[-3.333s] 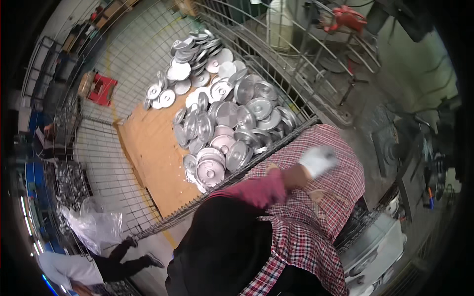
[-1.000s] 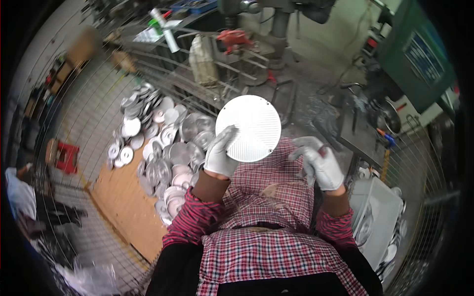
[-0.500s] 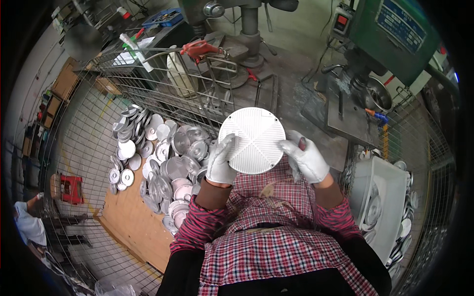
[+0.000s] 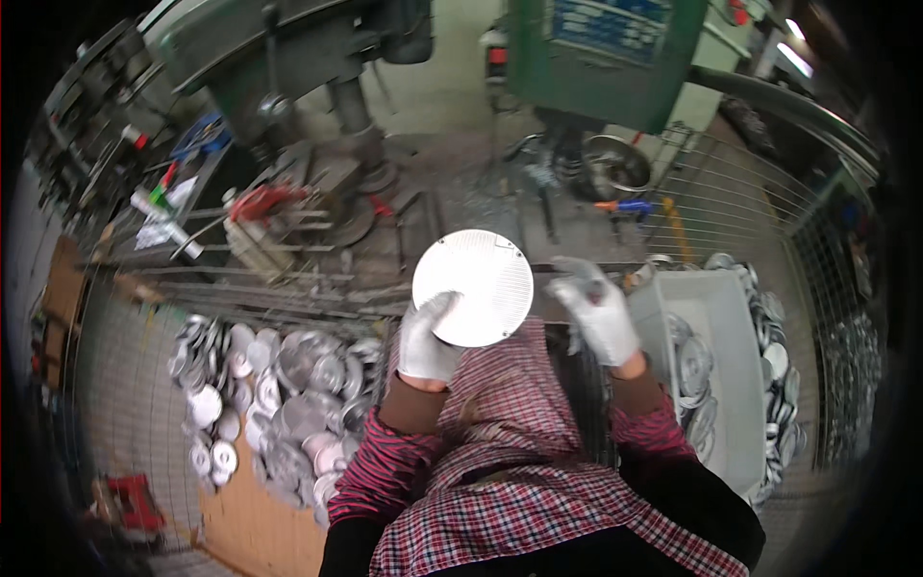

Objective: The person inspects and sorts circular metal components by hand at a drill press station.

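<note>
The left hand pinches a round pale disc by its lower left edge. Right of the disc, the right hand's fingers curl, their grip unclear; farther right stands a pale bin.

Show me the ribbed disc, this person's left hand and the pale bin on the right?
Ribbed disc (image 4: 481, 287): head view, middle of its flat face.
Left hand (image 4: 426, 344): head view, middle of the white glove.
Pale bin (image 4: 736, 385): head view, bare inside surface.

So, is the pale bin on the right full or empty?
The bin is only partly filled: round metal parts lie inside along its left side, pale interior showing beyond.
</note>
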A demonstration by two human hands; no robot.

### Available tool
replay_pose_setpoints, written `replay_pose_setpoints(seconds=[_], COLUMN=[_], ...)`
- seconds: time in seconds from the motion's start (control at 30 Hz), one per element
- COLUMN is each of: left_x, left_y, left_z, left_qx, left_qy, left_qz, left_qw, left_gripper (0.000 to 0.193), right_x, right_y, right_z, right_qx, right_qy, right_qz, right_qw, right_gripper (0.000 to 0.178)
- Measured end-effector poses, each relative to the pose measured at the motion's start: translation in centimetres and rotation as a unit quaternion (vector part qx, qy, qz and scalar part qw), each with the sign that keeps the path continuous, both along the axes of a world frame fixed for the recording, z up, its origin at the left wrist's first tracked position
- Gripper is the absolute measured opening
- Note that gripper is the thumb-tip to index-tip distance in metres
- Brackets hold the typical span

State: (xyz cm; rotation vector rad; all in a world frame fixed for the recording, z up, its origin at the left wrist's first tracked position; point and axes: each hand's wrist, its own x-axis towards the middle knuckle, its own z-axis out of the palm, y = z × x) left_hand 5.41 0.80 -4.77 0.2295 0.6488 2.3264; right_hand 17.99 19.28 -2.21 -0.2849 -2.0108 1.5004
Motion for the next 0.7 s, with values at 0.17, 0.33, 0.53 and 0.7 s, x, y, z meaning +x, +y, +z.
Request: replay_pose_setpoints(seconds=[0.17,0.33,0.53,0.7], left_x=[-6.0,-7.0,-6.1,-6.1], left_y=[7.3,11.4,12.2,12.1], left_z=[-0.4,-2.0,-1.1,-1.5], left_qx=[-0.086,-0.066,-0.094,-0.091], left_qy=[0.114,-0.015,-0.031,-0.023], left_qz=[0.009,-0.043,-0.039,-0.04], left_qw=[0.99,0.997,0.994,0.995], left_gripper=[0.026,0.026,0.025,0.025], right_x=[5.2,3.7,-6.1,-8.7], right_y=[1.9,3.1,5.5,3.6], right_z=[7.7,8.5,6.0,4.0], right_qx=[-0.129,-0.205,-0.271,-0.223], right_qy=[0.011,0.201,0.365,0.382], right_qz=[-0.131,-0.076,-0.151,-0.19], right_qw=[0.983,0.955,0.878,0.877], right_gripper=[0.036,0.042,0.025,0.019])
